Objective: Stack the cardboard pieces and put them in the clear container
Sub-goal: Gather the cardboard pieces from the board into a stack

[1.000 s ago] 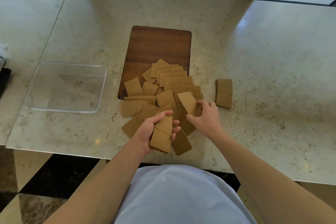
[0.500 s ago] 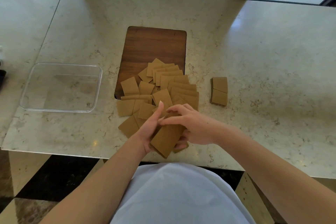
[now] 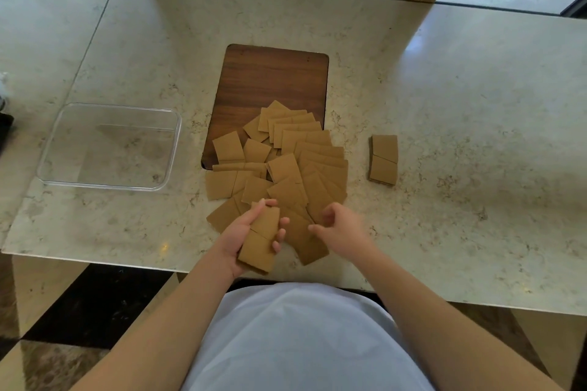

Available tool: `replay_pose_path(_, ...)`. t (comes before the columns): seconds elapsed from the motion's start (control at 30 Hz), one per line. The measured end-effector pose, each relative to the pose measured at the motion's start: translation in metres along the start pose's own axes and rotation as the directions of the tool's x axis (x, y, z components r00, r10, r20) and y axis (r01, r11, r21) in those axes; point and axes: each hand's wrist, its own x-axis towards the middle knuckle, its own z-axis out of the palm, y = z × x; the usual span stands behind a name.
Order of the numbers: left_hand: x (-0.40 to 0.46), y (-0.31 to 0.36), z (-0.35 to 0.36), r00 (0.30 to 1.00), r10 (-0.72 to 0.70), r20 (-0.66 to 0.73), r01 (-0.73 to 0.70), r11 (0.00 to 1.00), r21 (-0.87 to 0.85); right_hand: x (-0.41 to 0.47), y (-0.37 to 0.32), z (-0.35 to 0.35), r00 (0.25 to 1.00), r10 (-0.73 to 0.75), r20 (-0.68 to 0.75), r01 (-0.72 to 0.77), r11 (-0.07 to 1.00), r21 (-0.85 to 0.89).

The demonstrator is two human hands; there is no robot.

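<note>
The left hand [image 3: 246,236] holds a small stack of cardboard pieces [image 3: 262,240] near the counter's front edge. The right hand [image 3: 341,228] is half open, holding nothing. The pieces look light, stiff and thin, so pinch their edges.

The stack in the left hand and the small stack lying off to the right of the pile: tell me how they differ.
The held stack is gripped by the left hand near the table edge; the side stack lies flat on the table, untouched. The held stack tilts slightly to the right; the side stack sits nearly square to the table. The held stack is beside the loose pile; the side stack sits apart from it. Both are brown cardboard, each showing two pieces end to end.
</note>
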Motion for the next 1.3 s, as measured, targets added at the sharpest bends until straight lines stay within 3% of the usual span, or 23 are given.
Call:
replay_pose_path(0.1,0.0,-0.003,-0.009,0.998,0.025,-0.053,-0.026,0.999,-0.029,-0.009,0.005,0.035,0.998,0.021,-0.067,-0.03,0.991,-0.132)
replay_pose_path(0.2,0.0,-0.009,-0.014,0.994,0.024,-0.106,-0.029,0.999,-0.04,-0.01,0.002,0.05,0.988,-0.068,-0.137,0.031,0.966,-0.257)
replay_pose_path(0.37,-0.003,-0.009,-0.019,0.991,0.023,-0.13,-0.028,0.999,-0.037,-0.01,0.003,0.049,0.965,-0.18,-0.191,0.119,0.949,-0.29)
replay_pose_path(0.5,-0.008,-0.006,-0.026,0.988,0.047,-0.149,-0.057,0.996,-0.062,-0.011,0.003,0.055,0.918,-0.358,-0.169,0.269,0.878,-0.397)
replay_pose_path(0.57,-0.01,-0.007,-0.029,0.986,0.05,-0.161,-0.061,0.996,-0.058,-0.011,-0.002,0.055,0.917,-0.363,-0.166,0.275,0.876,-0.397)
replay_pose_path(0.63,-0.012,-0.009,-0.03,0.987,0.051,-0.154,-0.059,0.997,-0.045,-0.011,-0.008,0.054,0.928,-0.325,-0.182,0.249,0.905,-0.345)
replay_pose_path(0.83,-0.018,-0.007,-0.029,0.983,0.081,-0.165,-0.079,0.997,0.016,-0.016,-0.012,0.034,0.985,-0.106,-0.134,0.112,0.993,0.038)
replay_pose_path(0.93,-0.016,-0.008,-0.026,0.976,0.119,-0.181,-0.111,0.992,0.054,-0.027,-0.011,0.019,0.994,0.002,-0.11,0.036,0.941,0.338)
replay_pose_path(1.03,-0.011,-0.01,-0.019,0.982,0.157,-0.103,-0.153,0.987,0.052,-0.041,-0.02,0.011,0.998,0.04,-0.042,-0.01,0.831,0.556)
replay_pose_path(1.13,-0.009,-0.01,-0.011,0.983,0.17,-0.071,-0.164,0.983,0.083,-0.05,-0.036,0.014,0.997,0.016,0.081,-0.062,0.784,0.618)
replay_pose_path(1.3,-0.009,-0.004,0.004,0.979,0.199,-0.052,-0.198,0.98,0.023,-0.055,-0.05,0.021,0.988,-0.07,0.14,-0.015,0.849,0.529)
